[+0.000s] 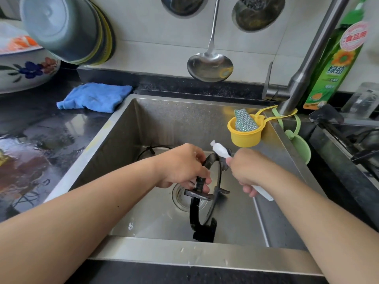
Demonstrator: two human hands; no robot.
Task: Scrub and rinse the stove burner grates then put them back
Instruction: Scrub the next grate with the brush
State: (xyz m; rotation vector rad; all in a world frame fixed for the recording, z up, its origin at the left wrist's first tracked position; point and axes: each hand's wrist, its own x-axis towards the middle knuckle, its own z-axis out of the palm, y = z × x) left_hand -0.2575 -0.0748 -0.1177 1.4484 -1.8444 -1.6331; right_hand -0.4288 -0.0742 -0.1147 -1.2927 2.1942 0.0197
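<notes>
Two grates are in the sink, and only one is being worked on. The left hand grips the black ring grate by its upper rim, fingers curled round the metal, and stands it on edge above the drain so that its lowest prong sits near the sink's front wall. Held upright like this, the ring seems to present its inner edge and prongs to the brush, and any grime or suds can fall straight toward the drain rather than spreading over the dark surface.

The right hand is wrapped round the handle of a white brush, much like a toothbrush, whose head lies against the top of the ring, at the prong there. A small head of that kind probably suits the tight corners where the prongs join the ring.

The second grate lies flat on the sink floor behind the left hand, mostly hidden; whether it is already scrubbed I cannot tell.

The faucet rises at the back right with no water visible, so this looks like the scrubbing stage, with rinsing yet to be done. A yellow cup holding a metal scourer hangs inside the sink's right wall, within easy reach, and a green bottle of dish soap stands behind the faucet. A blue cloth lies on the surface at the sink's back left corner.
</notes>
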